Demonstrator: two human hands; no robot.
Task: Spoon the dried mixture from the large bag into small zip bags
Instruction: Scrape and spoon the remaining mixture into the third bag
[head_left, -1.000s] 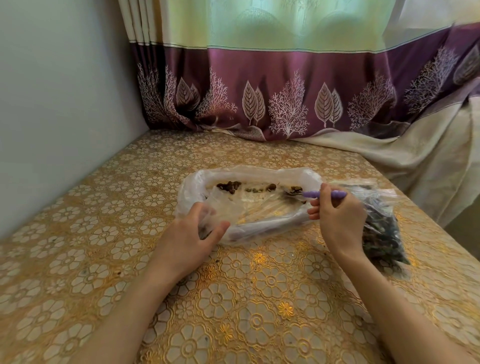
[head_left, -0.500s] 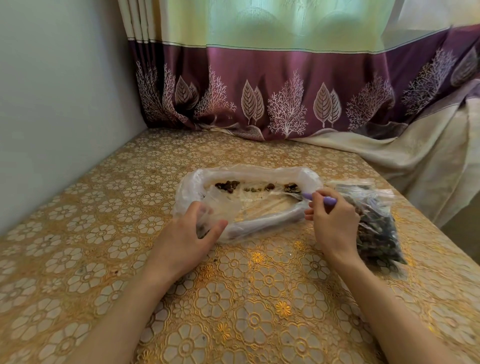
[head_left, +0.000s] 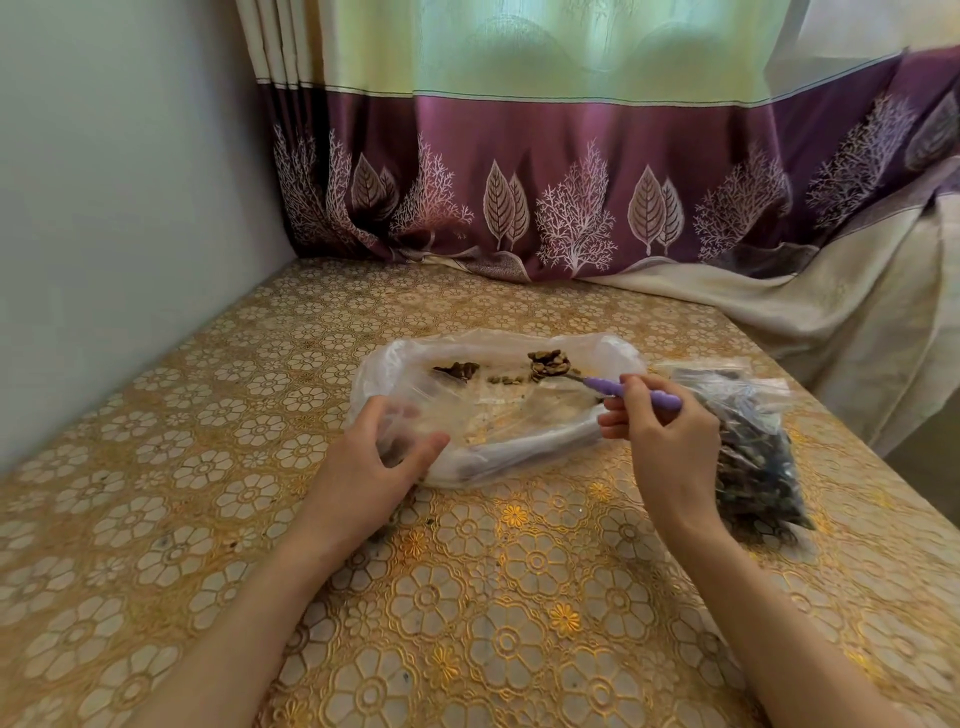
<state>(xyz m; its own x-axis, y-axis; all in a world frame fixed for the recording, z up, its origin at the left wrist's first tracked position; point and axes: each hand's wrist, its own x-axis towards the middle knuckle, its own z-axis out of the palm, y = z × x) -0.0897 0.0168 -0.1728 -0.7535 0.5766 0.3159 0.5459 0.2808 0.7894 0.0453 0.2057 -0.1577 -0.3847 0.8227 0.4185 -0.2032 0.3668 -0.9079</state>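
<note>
The large bag (head_left: 498, 410) lies open and nearly flat on the table (head_left: 467, 597), which is covered with a gold cloth with flower pattern. Only little of the dried mixture is left inside: 1 small dark heap (head_left: 457, 370) near the far left of the bag, some crumbs in the middle, and 1 bigger heap (head_left: 548, 364) to the right.

The right hand (head_left: 665, 447) holds a spoon (head_left: 631, 392) by its purple handle, pinched between the thumb and the curled fingers. The bowl of the spoon reaches into the bag and lies at the bigger heap (I cannot tell if it is under the pieces or only beside them).

The left hand (head_left: 374, 467) holds a small zip bag (head_left: 410, 426) at the near left edge of the large bag. Its fingers and thumb are curled around the clear plastic, and the fingertips show through it. Something dark seems to sit low in this small bag, but it is blurred.

Just to the right of the right hand, a filled bag (head_left: 748, 457) of dark mixture lies on the table, partly hidden behind the wrist. Behind the table hangs a purple curtain (head_left: 571, 182) with leaf and tree prints.
</note>
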